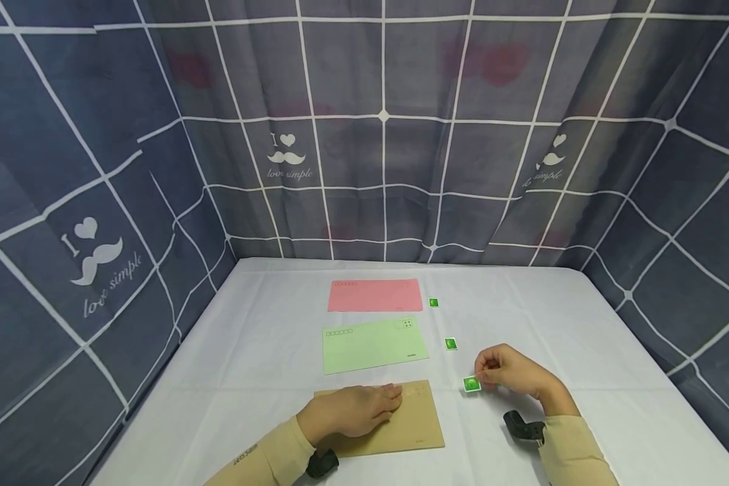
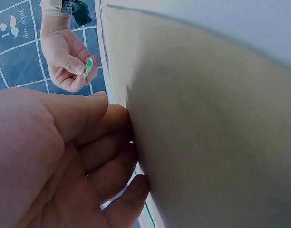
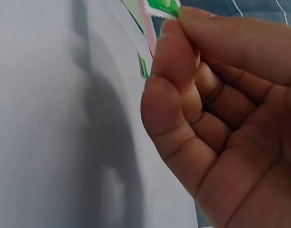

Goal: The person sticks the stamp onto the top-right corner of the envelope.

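Observation:
My left hand (image 1: 355, 410) rests on the brown envelope (image 1: 410, 425), its fingertips touching the paper. This envelope (image 2: 207, 114) fills much of the left wrist view. To its right, my right hand (image 1: 515, 372) pinches a small green stamp (image 1: 472, 384) between thumb and index finger. White, toothed edges show on that stamp (image 3: 164, 6) in the right wrist view, and its lower corner is between the fingertips. Beyond the brown envelope lies a light green envelope (image 1: 373, 345), with another green stamp (image 1: 451, 343) beside it on the right.
Farther back, a pink envelope (image 1: 374, 295) lies flat with a third green stamp (image 1: 434, 302) at its right. A white cloth (image 1: 249, 337) covers the table. Dark curtains (image 1: 352, 155) with white grid lines stand behind it and along both sides.

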Available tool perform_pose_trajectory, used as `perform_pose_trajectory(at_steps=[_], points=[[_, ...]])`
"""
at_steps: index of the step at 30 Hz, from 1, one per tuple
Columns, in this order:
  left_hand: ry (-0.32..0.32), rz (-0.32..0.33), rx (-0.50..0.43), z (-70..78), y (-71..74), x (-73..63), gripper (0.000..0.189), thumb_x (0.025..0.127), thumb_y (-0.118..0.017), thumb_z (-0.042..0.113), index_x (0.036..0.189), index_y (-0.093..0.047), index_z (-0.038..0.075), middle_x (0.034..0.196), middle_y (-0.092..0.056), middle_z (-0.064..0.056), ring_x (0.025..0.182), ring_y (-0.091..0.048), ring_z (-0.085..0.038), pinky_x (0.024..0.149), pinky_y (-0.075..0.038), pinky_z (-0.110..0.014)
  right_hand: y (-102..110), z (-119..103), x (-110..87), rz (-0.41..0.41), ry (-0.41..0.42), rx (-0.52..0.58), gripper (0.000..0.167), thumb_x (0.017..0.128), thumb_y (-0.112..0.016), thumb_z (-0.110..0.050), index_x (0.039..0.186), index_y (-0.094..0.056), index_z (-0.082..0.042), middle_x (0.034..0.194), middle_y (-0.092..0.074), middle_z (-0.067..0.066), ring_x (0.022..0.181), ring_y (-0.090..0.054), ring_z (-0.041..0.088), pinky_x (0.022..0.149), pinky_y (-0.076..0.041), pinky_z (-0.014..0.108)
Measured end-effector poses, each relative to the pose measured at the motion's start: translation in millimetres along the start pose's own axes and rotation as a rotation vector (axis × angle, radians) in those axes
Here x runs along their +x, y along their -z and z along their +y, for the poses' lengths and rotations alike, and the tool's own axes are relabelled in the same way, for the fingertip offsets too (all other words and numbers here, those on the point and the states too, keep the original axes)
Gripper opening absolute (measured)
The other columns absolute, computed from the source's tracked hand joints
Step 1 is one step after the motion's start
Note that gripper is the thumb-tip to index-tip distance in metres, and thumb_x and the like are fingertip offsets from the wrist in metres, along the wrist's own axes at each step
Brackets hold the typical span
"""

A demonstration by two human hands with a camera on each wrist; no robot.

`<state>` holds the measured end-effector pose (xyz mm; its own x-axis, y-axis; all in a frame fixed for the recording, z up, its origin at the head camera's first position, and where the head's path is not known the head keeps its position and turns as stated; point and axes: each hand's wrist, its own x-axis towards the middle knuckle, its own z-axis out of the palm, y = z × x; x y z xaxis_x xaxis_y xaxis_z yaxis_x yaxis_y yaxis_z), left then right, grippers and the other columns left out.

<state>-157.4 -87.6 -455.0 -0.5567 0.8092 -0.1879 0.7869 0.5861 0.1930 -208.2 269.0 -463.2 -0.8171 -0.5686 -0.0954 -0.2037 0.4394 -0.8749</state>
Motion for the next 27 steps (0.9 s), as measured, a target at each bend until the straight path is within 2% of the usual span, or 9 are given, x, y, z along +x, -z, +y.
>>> perform_pose_trajectory(at_steps=[5,11,22,27], points=[[0.005,0.000,0.003,0.4,0.8,-0.1,0.044,0.108,-0.046,0.024,0.150,-0.048,0.010,0.157,-0.043,-0.004,0.145,-0.042,-0.013,0.116,-0.040,-0.026,2.0,-2.1,3.2,-0.041,0.028,-0.011,0.004,0.088,-0.063,0.003,0.087,-0.064,0.007,0.074,-0.058,-0.002,0.066,-0.052,0.004,0.057,-0.047,0.021],[0.016,-0.005,-0.010,1.6,-0.9,-0.1,0.044,0.107,-0.046,0.023,0.150,-0.048,0.010,0.158,-0.042,-0.005,0.145,-0.042,-0.013,0.116,-0.041,-0.027,0.6,-2.2,8.7,-0.108,0.021,0.013,0.010,0.089,-0.066,-0.001,0.087,-0.064,0.008,0.074,-0.056,-0.004,0.066,-0.051,0.004,0.057,-0.044,0.020],[0.006,-0.010,0.039,2.5,-3.2,1.8,0.044,0.107,-0.047,0.025,0.149,-0.048,0.012,0.157,-0.043,-0.003,0.144,-0.044,-0.013,0.115,-0.042,-0.026,2.6,-7.4,16.3,-0.174,0.032,0.004,0.008,0.087,-0.067,0.000,0.086,-0.065,0.008,0.073,-0.059,-0.003,0.062,-0.049,0.006,0.054,-0.041,0.020],[0.012,-0.012,0.036,3.8,0.2,1.4,0.044,0.107,-0.047,0.025,0.149,-0.049,0.013,0.157,-0.043,-0.002,0.144,-0.043,-0.012,0.114,-0.042,-0.026,3.8,-10.0,20.1,-0.249,0.043,0.015,0.014,0.087,-0.069,-0.003,0.085,-0.065,0.010,0.073,-0.060,-0.001,0.063,-0.051,0.005,0.056,-0.043,0.021]])
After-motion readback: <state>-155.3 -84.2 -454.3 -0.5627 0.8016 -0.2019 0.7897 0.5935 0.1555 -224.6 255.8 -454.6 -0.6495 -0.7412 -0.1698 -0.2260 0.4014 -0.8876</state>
